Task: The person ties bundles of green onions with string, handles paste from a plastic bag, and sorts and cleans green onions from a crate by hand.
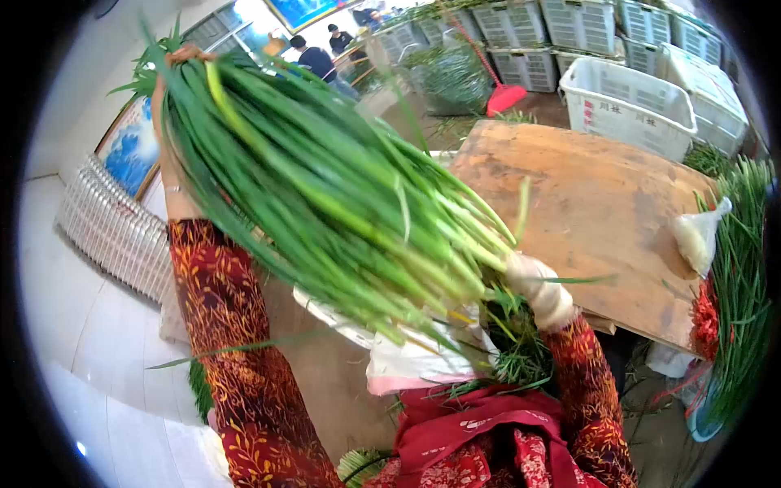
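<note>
A large bunch of garlic chives (325, 187) is stretched at a slant between my two hands, with green leaves toward the upper left and pale stems toward the lower right. Up at the leafy end, my left hand (187, 57) is closed round the leaves, whose tips stick out past it. My right hand (537, 285) holds the bunch at its stem end, its fingers partly hidden and blurred. Below the stems lie a white cloth or bag (427, 362) and loose green leaves (521, 354), just above my red apron (476, 419).
A wooden board (602, 211) carries a small knotted plastic bag (698, 236). More chives (744, 285) and red ties (706, 321) lie at its right edge. Behind stand a white crate (626, 106), stacked crates (521, 24) and a red broom (506, 99). People (316, 58) are farther back.
</note>
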